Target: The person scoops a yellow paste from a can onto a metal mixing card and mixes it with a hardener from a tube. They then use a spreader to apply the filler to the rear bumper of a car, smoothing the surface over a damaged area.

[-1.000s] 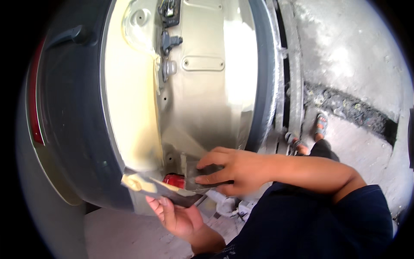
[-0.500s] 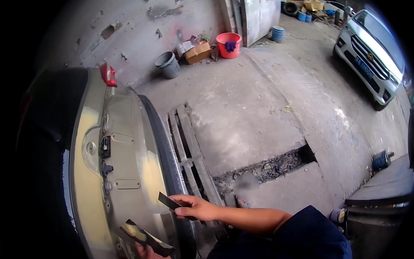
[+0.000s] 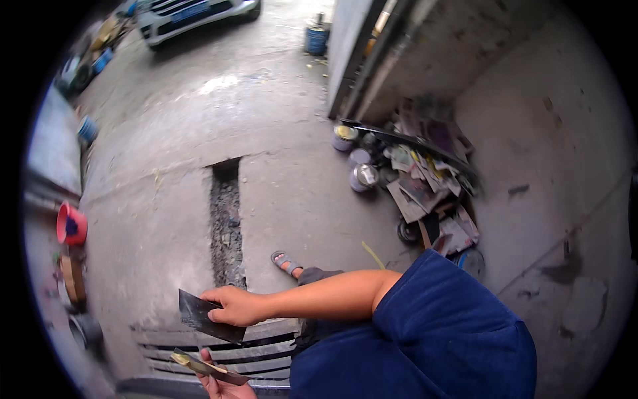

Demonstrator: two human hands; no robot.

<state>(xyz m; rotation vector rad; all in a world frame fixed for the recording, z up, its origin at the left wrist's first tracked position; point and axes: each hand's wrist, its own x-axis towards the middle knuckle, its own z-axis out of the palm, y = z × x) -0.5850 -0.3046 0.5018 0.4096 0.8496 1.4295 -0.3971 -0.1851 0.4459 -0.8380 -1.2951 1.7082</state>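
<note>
My right hand [image 3: 232,307] grips a thin, flat black putty spreader [image 3: 199,318] by its near end, its broad face now tilted up into sight. Below it, close to the lower edge, my left hand [image 3: 229,388] holds a second dark putty spreader [image 3: 226,375]. Yellowish putty [image 3: 186,360] sits on that one's far end. The two spreaders are a short way apart. Part of my left hand is cut off by the picture's edge, and the left forearm is out of sight.
Beneath my hands lies a slatted grate [image 3: 266,330]; a rubble-filled trench [image 3: 226,223] runs beyond it. My sandalled foot [image 3: 286,263] stands beside the trench. At right are paint cans [image 3: 363,177] and a scrap heap [image 3: 425,189]; at left, a red bucket [image 3: 72,225]. A car [image 3: 189,14] stands far off.
The view has swung right, taking the beige car panel mostly out of sight and bringing in the cans and scrap heap. Both hands still hold their spreaders; the right one shows more of its face.
</note>
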